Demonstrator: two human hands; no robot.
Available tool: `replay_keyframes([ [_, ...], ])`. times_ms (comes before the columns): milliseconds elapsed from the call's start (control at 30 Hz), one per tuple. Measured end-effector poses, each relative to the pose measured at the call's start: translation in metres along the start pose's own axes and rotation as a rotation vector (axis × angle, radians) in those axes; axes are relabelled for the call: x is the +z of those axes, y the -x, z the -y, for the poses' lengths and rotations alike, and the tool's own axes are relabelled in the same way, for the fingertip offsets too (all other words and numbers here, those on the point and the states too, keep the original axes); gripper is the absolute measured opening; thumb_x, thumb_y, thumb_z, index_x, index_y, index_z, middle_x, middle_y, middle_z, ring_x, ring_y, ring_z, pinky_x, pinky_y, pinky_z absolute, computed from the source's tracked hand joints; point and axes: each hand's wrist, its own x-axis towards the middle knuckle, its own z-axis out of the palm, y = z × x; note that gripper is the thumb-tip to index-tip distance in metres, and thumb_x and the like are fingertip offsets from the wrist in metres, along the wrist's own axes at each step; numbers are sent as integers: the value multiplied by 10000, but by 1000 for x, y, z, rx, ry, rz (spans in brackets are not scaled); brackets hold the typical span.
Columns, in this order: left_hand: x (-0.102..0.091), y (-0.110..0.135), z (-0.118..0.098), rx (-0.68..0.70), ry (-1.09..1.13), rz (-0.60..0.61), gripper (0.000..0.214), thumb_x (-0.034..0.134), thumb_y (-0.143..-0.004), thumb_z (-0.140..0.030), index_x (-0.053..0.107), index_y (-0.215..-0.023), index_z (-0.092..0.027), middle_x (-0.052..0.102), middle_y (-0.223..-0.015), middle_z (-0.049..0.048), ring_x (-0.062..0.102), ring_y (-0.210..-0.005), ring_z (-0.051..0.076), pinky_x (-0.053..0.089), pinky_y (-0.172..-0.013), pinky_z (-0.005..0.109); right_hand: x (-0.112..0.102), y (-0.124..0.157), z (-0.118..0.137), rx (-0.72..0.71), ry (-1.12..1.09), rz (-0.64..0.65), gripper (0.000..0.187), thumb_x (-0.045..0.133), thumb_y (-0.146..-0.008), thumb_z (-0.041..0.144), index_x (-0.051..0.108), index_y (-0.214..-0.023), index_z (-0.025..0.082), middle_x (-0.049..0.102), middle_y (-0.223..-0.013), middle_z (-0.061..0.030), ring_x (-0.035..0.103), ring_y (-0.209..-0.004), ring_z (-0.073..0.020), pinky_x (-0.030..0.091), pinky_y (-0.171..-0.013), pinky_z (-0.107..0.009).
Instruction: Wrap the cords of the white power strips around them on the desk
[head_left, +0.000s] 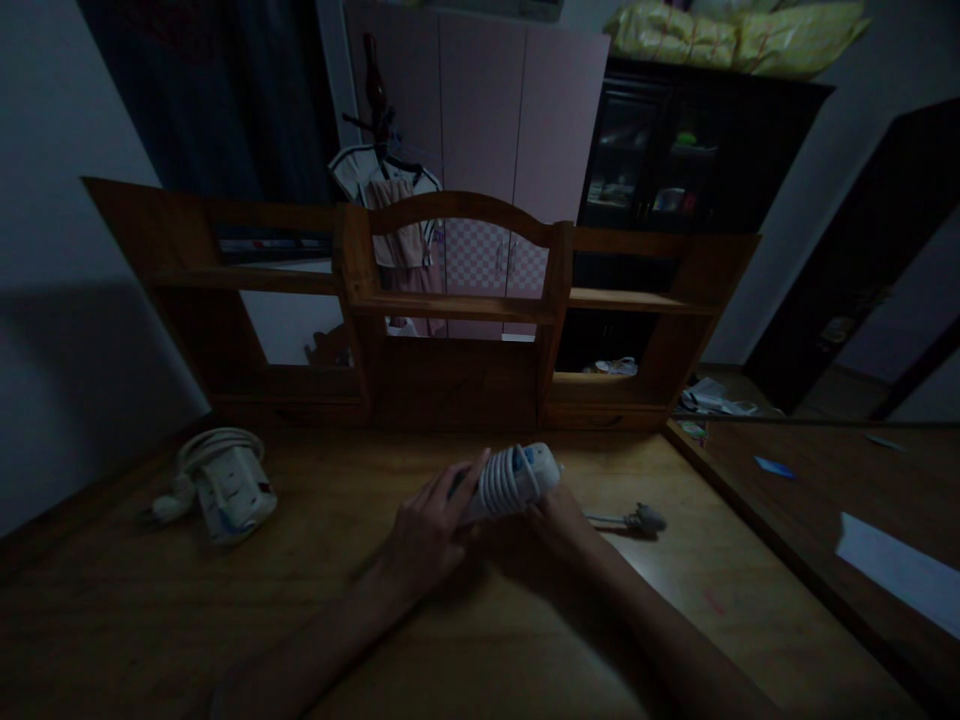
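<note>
Wooden shelf behind power strip, socket block at left.

The head camera looks forward and down from near above the left hand and right hand.

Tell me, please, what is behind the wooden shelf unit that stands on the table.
Behind the wooden shelf unit are a pinkish wardrobe, clothes on a stand and a dark cabinet. Its boards cover some lower parts, which cannot be seen.

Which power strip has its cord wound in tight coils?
The power strip in the left hand; the other strip, lying at far left, has its cord looped loosely.
</note>
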Motion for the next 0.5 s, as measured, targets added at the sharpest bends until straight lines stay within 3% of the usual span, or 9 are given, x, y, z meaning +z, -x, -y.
replay_keyframes([
  [100, 1, -4, 4, -179, -14, -21, 802, 508, -806, -156, 90, -1468, -327, 464, -1318, 42, 552, -1057, 213, 486, -826, 306, -1, 4, 16, -37, -12, 36, 286, 315, -970, 303, 549, -1056, 162, 655, -910, -89, 614, -755, -186, 433, -692, -278],
  [200, 2, -5, 6, -277, -35, -14, 823, 507, -800, -150, 64, -1467, -339, 472, -1309, 39, 573, -1014, 210, 484, -768, 281, -4, 4, 31, -74, 7, 47, 363, 360, -969, 412, 453, -1226, 175, 638, -1067, -105, 630, -847, -205, 429, -734, -286],
  [333, 3, -4, 4, -251, -109, 45, 885, 501, -737, -97, 59, -1469, -327, 455, -1329, 48, 565, -1029, 219, 472, -771, 285, -1, 3, 35, -20, 118, 50, 449, 382, -933, 553, 541, -1093, 165, 668, -963, -107, 648, -821, -232, 417, -692, -291],
  [500, 3, -2, -1, -165, -138, 67, 985, 470, -632, -38, 21, -1474, -281, 422, -1367, 54, 494, -1148, 232, 441, -904, 327, 3, 5, 33, 48, 254, -12, 396, 388, -945, 520, 590, -948, 179, 683, -867, -77, 659, -719, -220, 365, -599, -279],
])
